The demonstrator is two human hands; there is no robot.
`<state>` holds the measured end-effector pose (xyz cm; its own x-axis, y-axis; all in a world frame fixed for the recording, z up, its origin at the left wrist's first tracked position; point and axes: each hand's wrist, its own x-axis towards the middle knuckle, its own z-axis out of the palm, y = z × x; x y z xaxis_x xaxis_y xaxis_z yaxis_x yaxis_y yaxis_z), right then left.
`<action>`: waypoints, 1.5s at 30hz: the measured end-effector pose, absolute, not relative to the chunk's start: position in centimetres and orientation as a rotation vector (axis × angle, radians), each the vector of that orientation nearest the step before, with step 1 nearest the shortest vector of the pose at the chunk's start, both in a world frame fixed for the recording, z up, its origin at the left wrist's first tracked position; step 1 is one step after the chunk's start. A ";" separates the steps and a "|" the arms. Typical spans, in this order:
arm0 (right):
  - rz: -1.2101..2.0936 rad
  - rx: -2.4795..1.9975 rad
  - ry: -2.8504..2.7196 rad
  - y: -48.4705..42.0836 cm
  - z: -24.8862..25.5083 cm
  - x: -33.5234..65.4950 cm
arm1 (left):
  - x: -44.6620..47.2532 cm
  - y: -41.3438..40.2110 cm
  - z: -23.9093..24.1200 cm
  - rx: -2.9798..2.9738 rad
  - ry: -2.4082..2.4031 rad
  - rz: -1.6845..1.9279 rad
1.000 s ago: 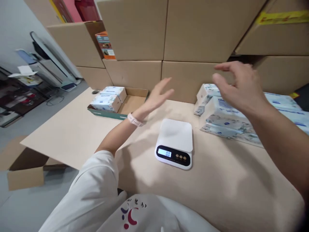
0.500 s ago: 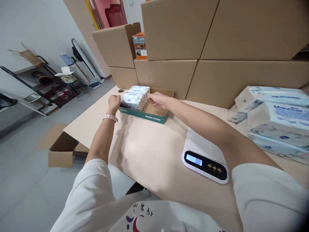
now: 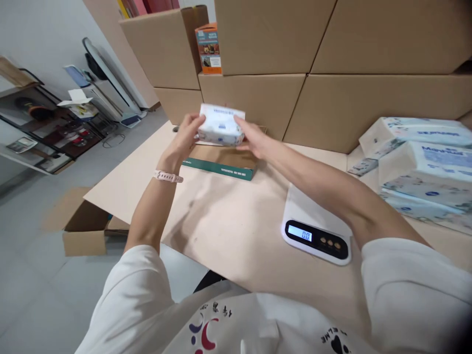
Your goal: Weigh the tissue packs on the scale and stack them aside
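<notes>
A white-and-blue tissue pack (image 3: 220, 126) is raised over the shallow green-edged cardboard tray (image 3: 221, 167), gripped from both ends. My left hand (image 3: 187, 136) is closed on its left end, with the thumb on top. At the opposite end, my right hand (image 3: 254, 137) holds it with the thumb above and fingers below. Part of the tray is hidden behind the pack and hands. Under my right forearm lies a white digital scale (image 3: 317, 242), whose lit display reads 0.0.
Several larger tissue packs (image 3: 435, 169) are stacked on the right of the table (image 3: 221, 231). Big cardboard boxes (image 3: 254, 101) form a wall behind, with an orange box (image 3: 208, 49) among them. An open carton (image 3: 85, 241) sits on the floor at left.
Both hands have lifted the tissue pack up out of the tray and tilted it. The view has shifted slightly. The scale still reads 0.0.
</notes>
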<state>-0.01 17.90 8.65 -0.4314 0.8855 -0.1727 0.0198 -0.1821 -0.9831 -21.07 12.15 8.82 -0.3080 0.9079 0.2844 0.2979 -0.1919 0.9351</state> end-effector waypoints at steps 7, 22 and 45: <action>0.629 -0.961 -1.577 9.1 12.7 15.1 | -10.4 4.8 15.0 1.723 0.905 1.415; 0.451 -1.446 -1.646 0.3 1.2 29.8 | 1.8 2.2 1.6 1.447 0.792 1.040; 0.536 -1.279 -1.316 0.4 -5.8 30.9 | -0.3 4.2 -3.4 0.978 1.300 1.208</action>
